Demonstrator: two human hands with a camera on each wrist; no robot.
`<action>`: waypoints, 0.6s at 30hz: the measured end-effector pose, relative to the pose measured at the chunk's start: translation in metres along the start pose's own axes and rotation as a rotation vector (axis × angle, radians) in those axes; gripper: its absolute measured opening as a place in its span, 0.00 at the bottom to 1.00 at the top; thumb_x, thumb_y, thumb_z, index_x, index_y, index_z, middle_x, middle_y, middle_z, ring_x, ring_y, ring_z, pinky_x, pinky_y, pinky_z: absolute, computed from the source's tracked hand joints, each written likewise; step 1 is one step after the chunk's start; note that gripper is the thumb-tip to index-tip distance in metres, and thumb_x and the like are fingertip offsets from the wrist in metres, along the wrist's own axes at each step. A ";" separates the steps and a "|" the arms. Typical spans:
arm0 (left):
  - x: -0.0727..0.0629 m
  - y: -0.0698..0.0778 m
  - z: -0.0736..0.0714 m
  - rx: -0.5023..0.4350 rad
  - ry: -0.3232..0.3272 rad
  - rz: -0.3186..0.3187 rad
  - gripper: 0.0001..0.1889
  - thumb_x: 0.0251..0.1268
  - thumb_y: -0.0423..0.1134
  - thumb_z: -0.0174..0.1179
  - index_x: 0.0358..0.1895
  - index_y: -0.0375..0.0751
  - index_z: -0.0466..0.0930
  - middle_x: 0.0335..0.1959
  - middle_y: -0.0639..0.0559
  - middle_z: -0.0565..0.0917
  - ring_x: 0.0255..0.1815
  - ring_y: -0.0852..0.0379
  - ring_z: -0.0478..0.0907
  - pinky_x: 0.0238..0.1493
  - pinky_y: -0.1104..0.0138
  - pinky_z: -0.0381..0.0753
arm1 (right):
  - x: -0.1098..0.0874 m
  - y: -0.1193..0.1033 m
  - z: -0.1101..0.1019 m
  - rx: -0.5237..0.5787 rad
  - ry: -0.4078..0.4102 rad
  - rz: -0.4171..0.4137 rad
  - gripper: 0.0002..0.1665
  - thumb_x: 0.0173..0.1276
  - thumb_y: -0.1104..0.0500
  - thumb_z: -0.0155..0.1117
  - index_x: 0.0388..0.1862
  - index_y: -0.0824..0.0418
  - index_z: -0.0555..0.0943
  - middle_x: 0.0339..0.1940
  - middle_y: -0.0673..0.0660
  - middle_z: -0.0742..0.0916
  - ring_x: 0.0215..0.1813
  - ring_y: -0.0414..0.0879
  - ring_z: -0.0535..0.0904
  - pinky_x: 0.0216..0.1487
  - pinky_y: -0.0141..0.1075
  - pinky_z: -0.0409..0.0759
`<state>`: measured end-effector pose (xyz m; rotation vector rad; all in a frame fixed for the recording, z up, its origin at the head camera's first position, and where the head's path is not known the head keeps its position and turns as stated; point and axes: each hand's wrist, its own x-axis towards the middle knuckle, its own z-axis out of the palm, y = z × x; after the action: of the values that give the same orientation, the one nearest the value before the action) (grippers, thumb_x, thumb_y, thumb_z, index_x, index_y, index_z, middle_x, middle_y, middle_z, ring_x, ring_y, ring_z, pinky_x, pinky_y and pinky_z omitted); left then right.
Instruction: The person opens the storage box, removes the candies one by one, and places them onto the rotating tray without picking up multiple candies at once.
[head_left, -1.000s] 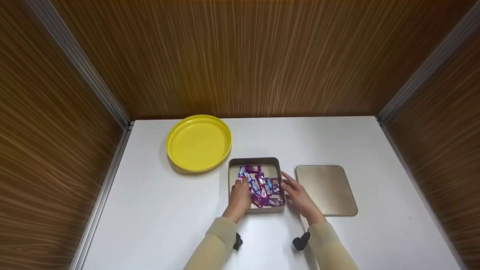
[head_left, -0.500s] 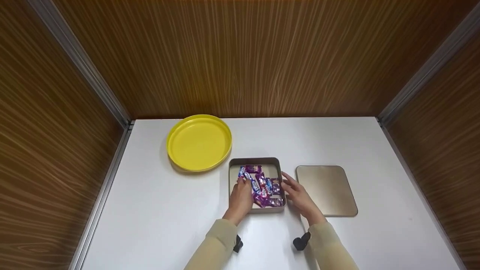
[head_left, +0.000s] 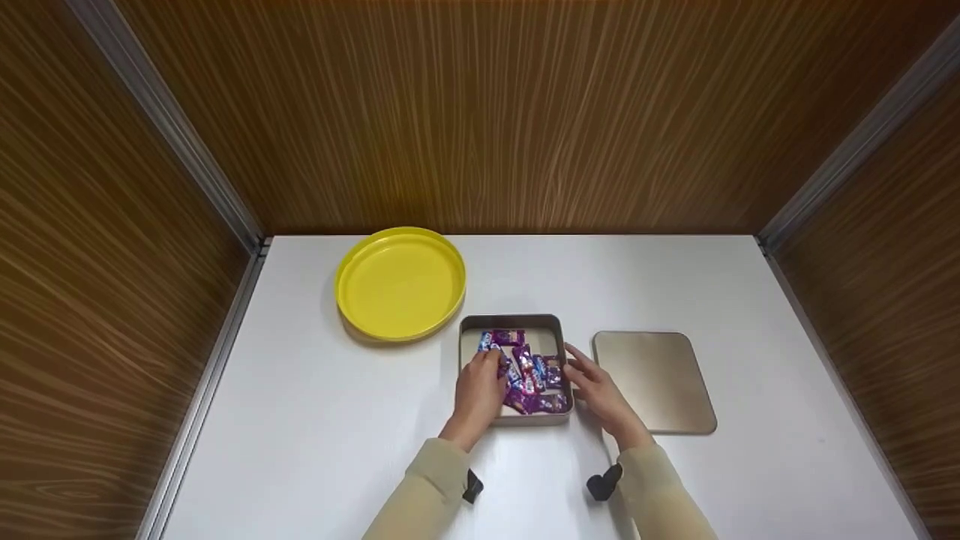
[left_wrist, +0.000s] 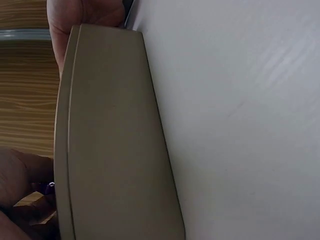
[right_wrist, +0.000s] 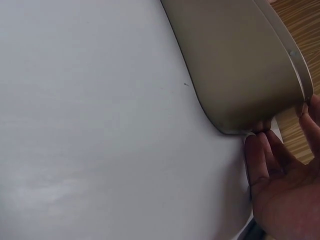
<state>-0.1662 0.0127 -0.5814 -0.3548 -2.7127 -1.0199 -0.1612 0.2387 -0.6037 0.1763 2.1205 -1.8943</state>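
A gold-brown metal tin (head_left: 516, 420) stands without its lid on the white table, with several purple, blue and red wrapped candies (head_left: 523, 360) lying loose in it. My left hand (head_left: 478, 390) reaches over the tin's near left side. Its thumb and fingers pinch a wrapped candy (left_wrist: 50, 188), of which only a purple bit shows in the left wrist view. With fingers fairly straight, my right hand (head_left: 602, 394) touches the tin's right wall. In the right wrist view, the fingertips of my right hand (right_wrist: 290, 185) rest against the tin's rounded corner (right_wrist: 250, 100).
A round yellow tray (head_left: 401, 285) sits at the back left of the white table (head_left: 300, 450). The tin's flat lid (head_left: 656, 382) lies to the right, beside my right hand. Wood-grain panels (head_left: 480, 112) rise behind the table and on both sides.
My left hand's fingers have shifted slightly among the candies and closed on one, which has lifted a little. The right hand stays at the tin's side.
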 end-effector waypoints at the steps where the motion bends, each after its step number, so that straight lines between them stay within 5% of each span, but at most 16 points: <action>1: 0.000 0.001 -0.002 -0.014 0.003 0.000 0.12 0.51 0.26 0.71 0.37 0.37 0.80 0.34 0.47 0.81 0.34 0.48 0.82 0.37 0.59 0.83 | -0.002 -0.004 0.000 -0.003 -0.007 0.005 0.33 0.79 0.56 0.50 0.78 0.59 0.56 0.72 0.72 0.65 0.68 0.66 0.67 0.65 0.56 0.68; 6: 0.002 0.006 -0.010 -0.083 0.021 0.012 0.11 0.53 0.25 0.70 0.38 0.37 0.80 0.35 0.47 0.82 0.36 0.49 0.82 0.39 0.61 0.83 | -0.008 -0.016 0.001 -0.012 -0.026 0.021 0.33 0.80 0.57 0.49 0.79 0.60 0.55 0.72 0.72 0.65 0.69 0.66 0.66 0.65 0.55 0.68; 18: 0.007 0.004 -0.033 -0.160 0.033 -0.021 0.11 0.54 0.25 0.69 0.42 0.34 0.83 0.38 0.44 0.83 0.40 0.48 0.83 0.43 0.62 0.83 | 0.006 0.012 -0.004 0.000 0.011 0.002 0.34 0.77 0.50 0.53 0.78 0.53 0.59 0.72 0.69 0.67 0.66 0.63 0.71 0.65 0.55 0.69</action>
<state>-0.1677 -0.0053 -0.5522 -0.3344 -2.6174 -1.2418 -0.1641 0.2432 -0.6170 0.1885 2.1269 -1.8959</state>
